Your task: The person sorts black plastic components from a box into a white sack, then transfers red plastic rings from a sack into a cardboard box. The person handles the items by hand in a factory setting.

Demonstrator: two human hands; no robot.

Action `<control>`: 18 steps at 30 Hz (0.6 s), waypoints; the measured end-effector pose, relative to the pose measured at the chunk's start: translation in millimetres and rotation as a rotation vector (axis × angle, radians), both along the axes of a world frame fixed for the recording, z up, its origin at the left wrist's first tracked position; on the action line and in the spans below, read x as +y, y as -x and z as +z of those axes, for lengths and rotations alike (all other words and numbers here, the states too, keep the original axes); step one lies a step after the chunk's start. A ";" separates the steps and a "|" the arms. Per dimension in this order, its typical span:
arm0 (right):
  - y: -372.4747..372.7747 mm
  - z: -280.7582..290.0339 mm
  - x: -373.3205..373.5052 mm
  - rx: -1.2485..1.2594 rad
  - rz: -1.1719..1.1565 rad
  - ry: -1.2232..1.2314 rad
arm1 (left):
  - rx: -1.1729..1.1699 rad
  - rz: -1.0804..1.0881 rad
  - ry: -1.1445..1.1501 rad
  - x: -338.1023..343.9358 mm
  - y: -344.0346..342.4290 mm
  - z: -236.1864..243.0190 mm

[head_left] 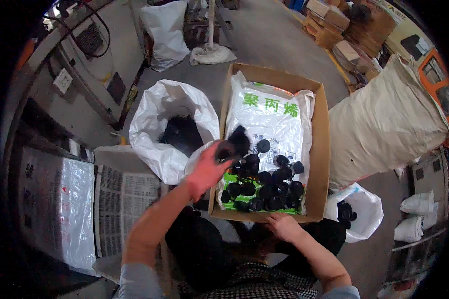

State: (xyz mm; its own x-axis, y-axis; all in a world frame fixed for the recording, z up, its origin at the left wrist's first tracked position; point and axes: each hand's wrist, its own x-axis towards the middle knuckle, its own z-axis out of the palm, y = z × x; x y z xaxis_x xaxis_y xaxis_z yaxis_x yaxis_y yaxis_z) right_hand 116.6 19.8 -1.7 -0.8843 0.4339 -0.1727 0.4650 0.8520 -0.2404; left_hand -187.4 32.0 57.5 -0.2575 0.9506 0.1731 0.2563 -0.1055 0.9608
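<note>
My left hand, in a pinkish-red glove, is closed round dark black plastic parts, blurred by motion, over the left side of an open cardboard box. Inside the box a white printed plastic sack lies flat. Many round black plastic caps are heaped on its near half. My bare right hand is at the box's near edge with its fingers curled; what they hold, if anything, is hidden.
Left of the box stands an open white woven sack with black parts inside. A smaller white bag at the right also holds black parts. A tall full sack leans beyond it. Grey machine panels line the left.
</note>
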 end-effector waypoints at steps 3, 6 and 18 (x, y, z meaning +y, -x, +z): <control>-1.3 4.9 19.7 -0.079 0.046 -0.070 | 0.210 -0.050 0.046 53.9 -23.2 -9.0; -1.0 9.2 36.0 -0.110 0.059 -0.073 | 0.259 -0.339 0.286 91.0 -31.1 -10.5; -7.8 17.8 57.1 -0.027 -0.095 0.349 | 0.944 -0.233 1.225 162.9 212.0 -145.1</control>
State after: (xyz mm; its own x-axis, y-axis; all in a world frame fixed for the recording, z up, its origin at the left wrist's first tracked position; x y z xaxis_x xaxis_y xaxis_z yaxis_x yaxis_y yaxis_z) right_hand 124.4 76.9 16.1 -0.8361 0.4243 -0.3478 0.5481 0.6736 -0.4958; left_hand -399.4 194.9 -87.7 -0.3383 0.6301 -0.6990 0.8831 0.4691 -0.0046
